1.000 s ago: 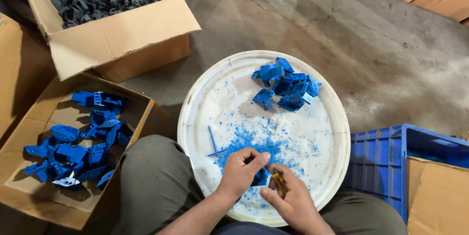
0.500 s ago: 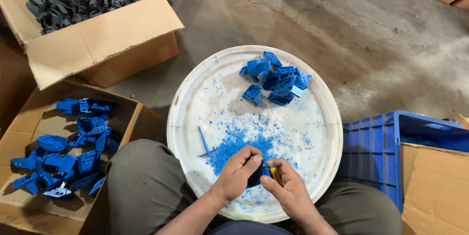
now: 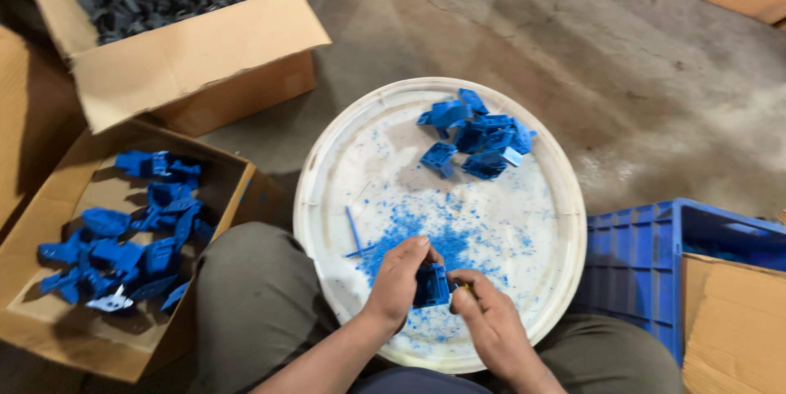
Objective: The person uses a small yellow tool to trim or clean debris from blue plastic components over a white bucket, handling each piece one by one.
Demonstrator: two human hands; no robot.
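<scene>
Left hand (image 3: 399, 279) grips one blue part (image 3: 431, 286); right hand (image 3: 490, 324) pinches a small tool.

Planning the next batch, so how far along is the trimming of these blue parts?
Done: blue parts in the left box, shavings on the white tray. In hand: left hand holds one blue part, right hand works it. Left: the pile.

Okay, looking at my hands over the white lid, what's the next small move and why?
Probably keep trimming the blue part: the left hand grips it over the white lid while the right hand holds a small tool at its edge. Blue shavings lie beneath, and the part hasn't joined those in the left box.
</scene>
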